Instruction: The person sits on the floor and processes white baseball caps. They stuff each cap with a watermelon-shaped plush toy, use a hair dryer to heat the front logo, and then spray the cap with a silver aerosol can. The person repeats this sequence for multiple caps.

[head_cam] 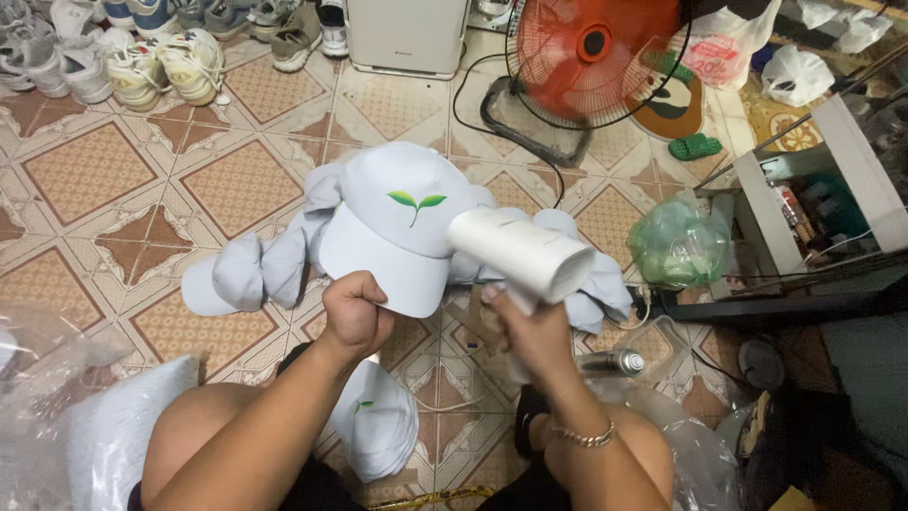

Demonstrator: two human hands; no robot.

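Looking down, head view: left hand (355,312) fisted on cap (402,222) brim edge, cap held up over tiled floor (95,170). Right hand (534,331) closed round dryer (520,254) handle. Dryer barrel lies right of cap, long axis slanting up-left, nozzle touching or just off crown; cannot tell which.

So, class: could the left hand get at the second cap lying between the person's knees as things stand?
Probably not straight away: the left hand is gripping the brim of the white cap. The path down to the second cap looks unobstructed once it lets go.
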